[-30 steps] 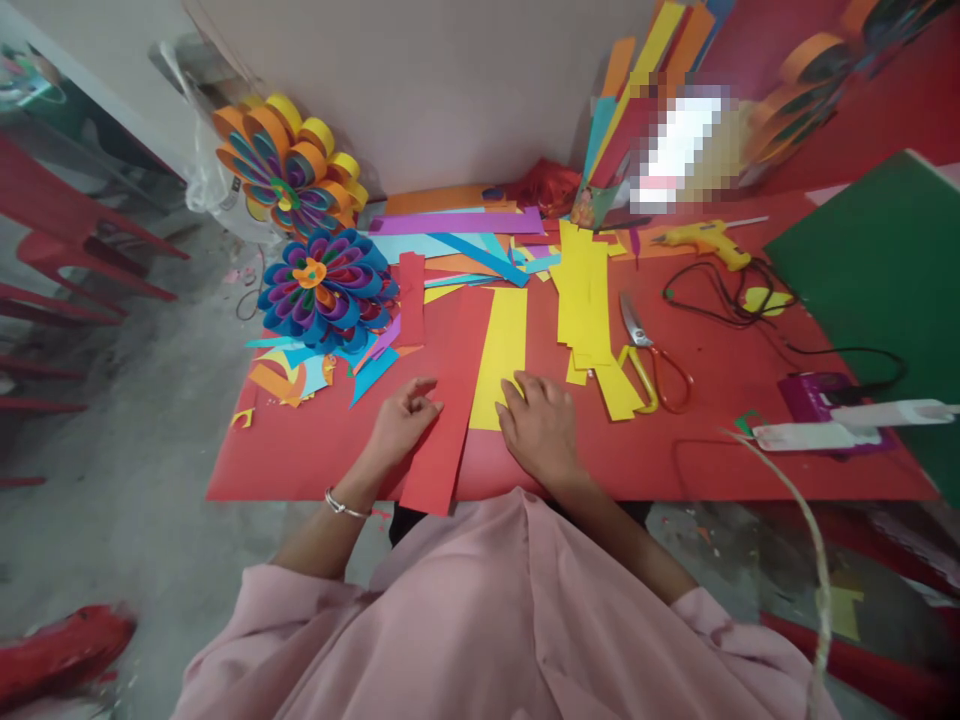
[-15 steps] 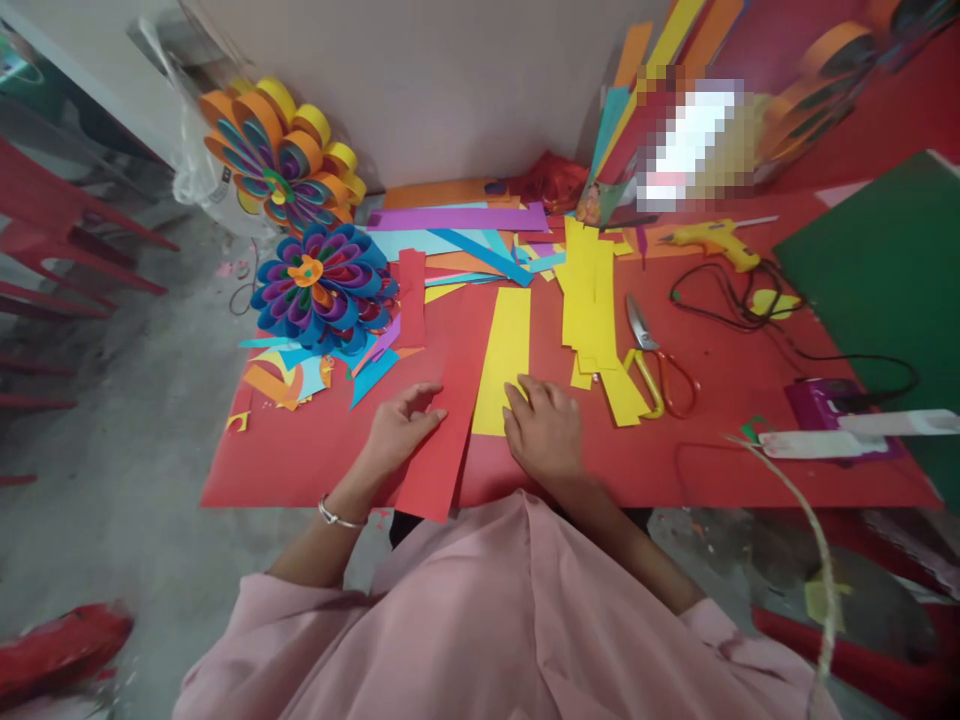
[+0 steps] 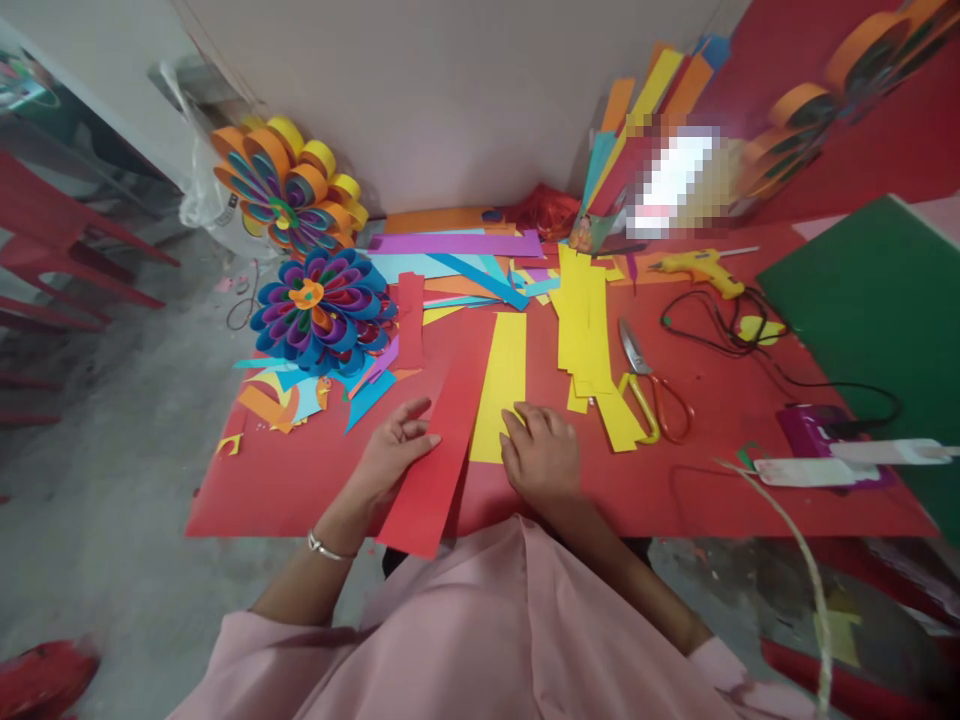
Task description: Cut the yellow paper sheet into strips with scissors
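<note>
My left hand point(image 3: 394, 450) pinches the left edge of a long red paper strip point(image 3: 439, 445) that slants across the near part of the red table point(image 3: 300, 470) and hangs over its front edge. My right hand point(image 3: 541, 452) rests, fingers curled down, on the near end of a yellow paper strip point(image 3: 501, 380) lying just right of the red one. The two hands are a strip's width apart.
A pile of yellow strips point(image 3: 589, 325) and scissors point(image 3: 649, 385) lie to the right. A yellow glue gun point(image 3: 697, 268) with black cable sits further back. Two paper flowers point(image 3: 319, 310) and coloured offcuts fill the left. A green board point(image 3: 877, 300) stands at right.
My left hand has closed on the red strip's edge and swung its near end leftward. My right hand stays on the yellow strip. The camera tilted slightly.
</note>
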A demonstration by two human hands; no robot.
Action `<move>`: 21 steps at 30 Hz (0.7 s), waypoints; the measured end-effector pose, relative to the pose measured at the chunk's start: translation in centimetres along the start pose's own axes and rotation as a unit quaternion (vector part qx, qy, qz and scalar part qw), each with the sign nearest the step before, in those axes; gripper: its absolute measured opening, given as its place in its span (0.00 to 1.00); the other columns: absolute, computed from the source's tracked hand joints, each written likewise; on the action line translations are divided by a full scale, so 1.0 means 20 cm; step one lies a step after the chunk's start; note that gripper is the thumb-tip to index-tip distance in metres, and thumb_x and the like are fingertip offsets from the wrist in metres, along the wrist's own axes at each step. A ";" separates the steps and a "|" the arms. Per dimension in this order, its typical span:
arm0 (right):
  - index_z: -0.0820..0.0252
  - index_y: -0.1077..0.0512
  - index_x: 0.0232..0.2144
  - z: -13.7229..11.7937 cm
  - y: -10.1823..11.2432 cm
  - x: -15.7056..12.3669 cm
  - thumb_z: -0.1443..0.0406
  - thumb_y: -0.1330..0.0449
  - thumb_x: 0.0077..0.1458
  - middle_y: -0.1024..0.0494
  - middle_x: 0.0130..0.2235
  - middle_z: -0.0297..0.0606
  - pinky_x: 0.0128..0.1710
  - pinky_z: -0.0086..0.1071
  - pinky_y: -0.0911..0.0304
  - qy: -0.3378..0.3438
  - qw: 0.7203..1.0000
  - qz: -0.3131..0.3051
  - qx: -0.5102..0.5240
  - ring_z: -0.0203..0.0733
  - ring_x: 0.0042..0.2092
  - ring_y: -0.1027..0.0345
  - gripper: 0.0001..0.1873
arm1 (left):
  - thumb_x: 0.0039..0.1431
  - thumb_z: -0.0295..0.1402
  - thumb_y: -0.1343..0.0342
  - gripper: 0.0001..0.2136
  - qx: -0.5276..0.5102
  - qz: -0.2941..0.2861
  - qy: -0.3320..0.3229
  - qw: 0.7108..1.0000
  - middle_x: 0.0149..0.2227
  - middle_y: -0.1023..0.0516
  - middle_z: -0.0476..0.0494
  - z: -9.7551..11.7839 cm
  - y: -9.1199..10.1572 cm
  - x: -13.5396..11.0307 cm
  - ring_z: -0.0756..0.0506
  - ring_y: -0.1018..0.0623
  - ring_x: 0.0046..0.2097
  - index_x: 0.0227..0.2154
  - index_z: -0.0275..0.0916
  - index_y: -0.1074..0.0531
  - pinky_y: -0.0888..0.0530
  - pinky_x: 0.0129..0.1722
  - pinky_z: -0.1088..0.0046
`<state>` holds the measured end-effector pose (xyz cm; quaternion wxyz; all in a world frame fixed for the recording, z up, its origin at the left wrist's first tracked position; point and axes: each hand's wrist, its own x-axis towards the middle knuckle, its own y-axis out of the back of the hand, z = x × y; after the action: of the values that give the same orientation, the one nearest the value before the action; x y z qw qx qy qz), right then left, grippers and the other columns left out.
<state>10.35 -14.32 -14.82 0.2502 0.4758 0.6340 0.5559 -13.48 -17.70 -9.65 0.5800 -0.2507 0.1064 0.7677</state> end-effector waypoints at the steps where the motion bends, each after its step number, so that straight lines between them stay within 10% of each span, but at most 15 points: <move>1: 0.59 0.23 0.60 0.00 0.00 0.00 0.61 0.47 0.72 0.22 0.61 0.49 0.49 0.49 0.40 0.000 1.000 0.002 0.000 0.58 0.58 0.34 0.21 | 0.38 0.34 0.22 0.34 -0.025 -0.027 0.035 0.999 0.31 0.20 0.49 0.01 0.02 -0.01 0.48 0.20 0.31 0.52 0.41 0.24 0.22 0.34 0.72; 5: 0.59 0.24 0.60 0.00 -0.01 0.00 0.60 0.46 0.71 0.22 0.61 0.49 0.49 0.49 0.39 0.002 1.000 0.003 -0.001 0.59 0.58 0.35 0.21 | 0.39 0.36 0.23 0.28 -0.061 -0.139 0.085 0.985 0.36 0.16 0.41 0.13 0.03 -0.06 0.40 0.15 0.35 0.46 0.41 0.21 0.20 0.31 0.69; 14: 0.57 0.23 0.59 0.00 0.01 -0.01 0.61 0.45 0.71 0.22 0.61 0.48 0.52 0.48 0.38 0.007 1.000 0.002 -0.003 0.57 0.58 0.33 0.20 | 0.44 0.36 0.25 0.33 -0.077 -0.145 -0.314 0.935 0.46 0.16 0.52 0.71 -0.32 0.09 0.42 0.15 0.46 0.56 0.54 0.25 0.20 0.37 0.73; 21: 0.59 0.21 0.56 0.01 0.00 -0.09 0.63 0.43 0.69 0.19 0.59 0.47 0.50 0.45 0.38 0.003 0.999 0.045 -0.001 0.56 0.57 0.31 0.19 | 0.44 0.32 0.27 0.27 -0.013 -0.119 -0.185 0.975 0.38 0.18 0.46 0.34 -0.37 0.48 0.44 0.17 0.39 0.49 0.40 0.26 0.21 0.40 0.69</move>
<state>11.32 -15.74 -15.33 0.2236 0.5015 0.6124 0.5687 -10.19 -4.27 -7.79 0.6736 -0.1226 -0.0431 0.7276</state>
